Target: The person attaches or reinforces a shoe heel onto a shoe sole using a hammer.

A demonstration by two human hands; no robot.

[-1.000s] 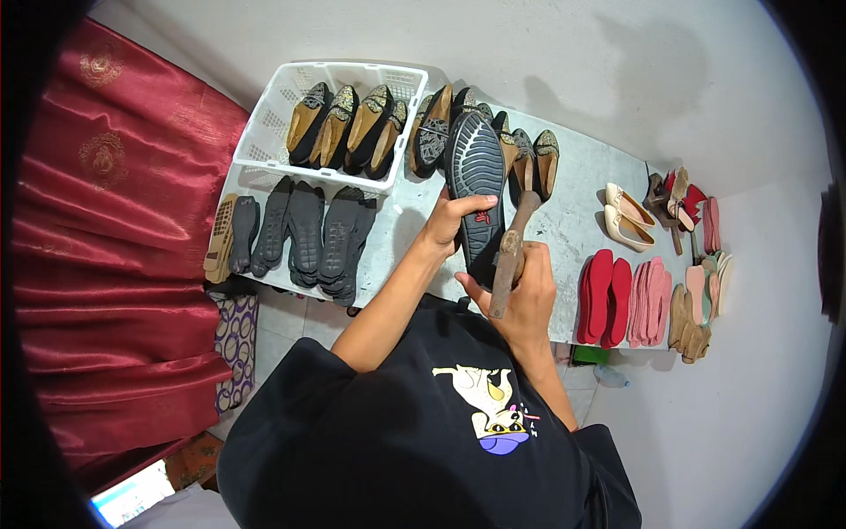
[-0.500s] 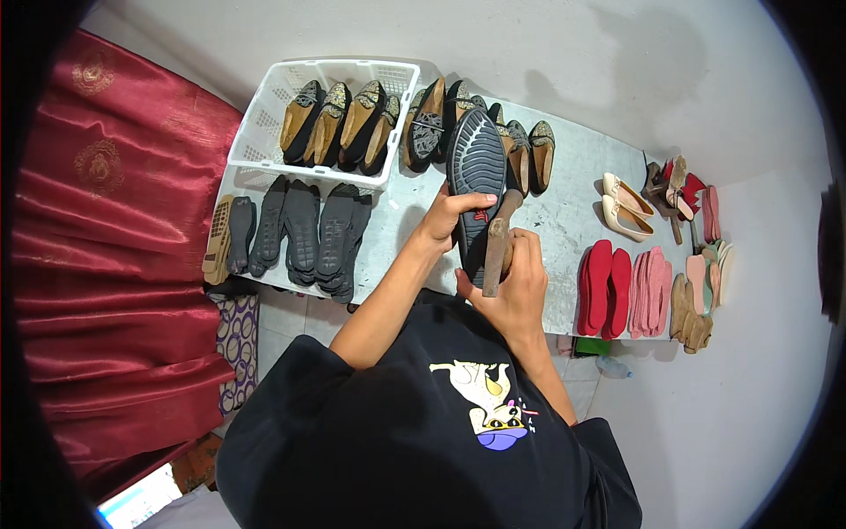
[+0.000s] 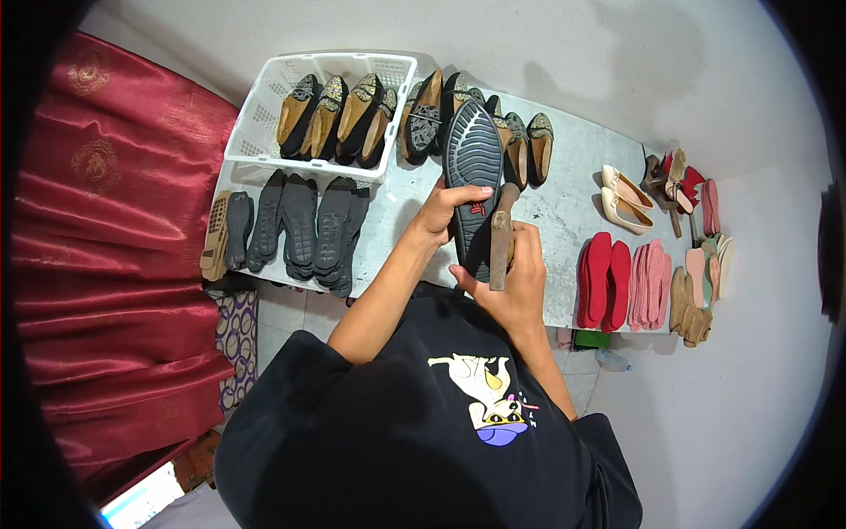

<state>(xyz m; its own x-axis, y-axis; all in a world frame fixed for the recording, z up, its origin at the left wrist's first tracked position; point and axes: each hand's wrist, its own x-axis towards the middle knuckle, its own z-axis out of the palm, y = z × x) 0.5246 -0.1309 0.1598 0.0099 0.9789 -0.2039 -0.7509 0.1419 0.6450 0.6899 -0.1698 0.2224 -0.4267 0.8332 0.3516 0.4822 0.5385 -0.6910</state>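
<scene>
A shoe (image 3: 476, 154) with a black ribbed sole is held sole-up above the table, toe pointing away from me. My left hand (image 3: 438, 214) grips its left side, the thumb lying across the sole beside a small red mark. My right hand (image 3: 520, 278) is closed around what looks like a worn brown hammer (image 3: 500, 242), held along the right edge of the shoe's heel half. The right thumb is close to the heel end. Most of the right fingers are hidden behind the tool, and the shoe's upper is out of sight.
A white plastic basket (image 3: 251, 132) holds several black shoes with patterned tops; more stand right of it. Dark soles (image 3: 300, 225) lie in stacks on the left of the table (image 3: 564, 154). Cream flats (image 3: 624, 201), red insoles (image 3: 597, 278) and pink insoles (image 3: 650, 282) are at right.
The view has shifted slightly. My hands keep their holds on the shoe and the hammer; the hammer is turned a little more upright, and the right thumb is slightly higher.
</scene>
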